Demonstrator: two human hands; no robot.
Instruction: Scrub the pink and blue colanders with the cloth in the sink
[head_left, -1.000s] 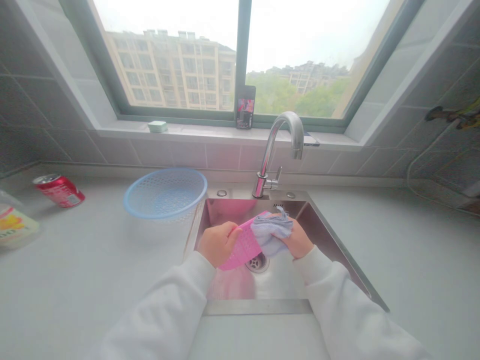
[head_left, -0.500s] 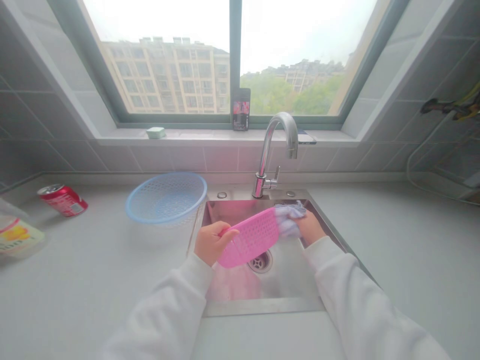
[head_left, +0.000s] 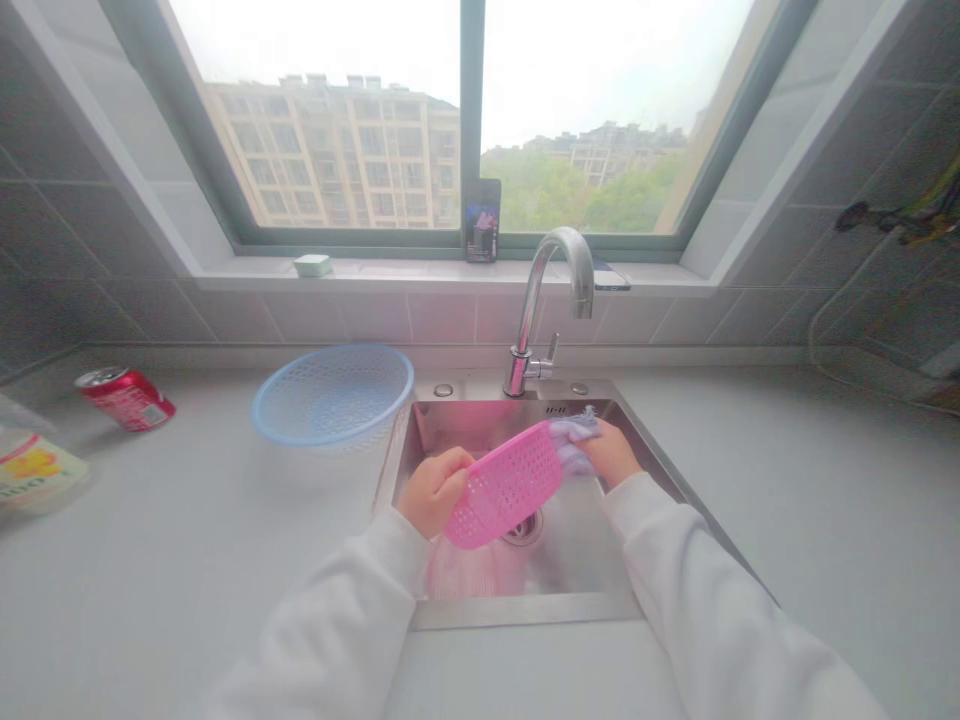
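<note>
A pink perforated plastic basket (head_left: pixel 510 485) is tilted on its side over the steel sink (head_left: pixel 577 560). Its near left end is gripped by my left hand (head_left: pixel 436 490), thumb along the rim. My right hand (head_left: pixel 613 452) is closed on a pale lilac-grey cloth (head_left: pixel 573 445), which is pressed against the basket's far right end. Part of the cloth is hidden by my fingers. Below the basket the drain (head_left: pixel 525 527) is partly covered.
A chrome faucet (head_left: pixel 531 330) arches over the back of the sink. Left of it stands a blue colander (head_left: pixel 334 400), then a red can (head_left: pixel 125 399) and a labelled bottle (head_left: pixel 37 465). On the sill are a phone (head_left: pixel 483 222) and a light green block (head_left: pixel 312 265).
The basket and my left hand have shifted slightly right, and the basket's lower edge has dropped a little. My right hand with the cloth has moved slightly left.
</note>
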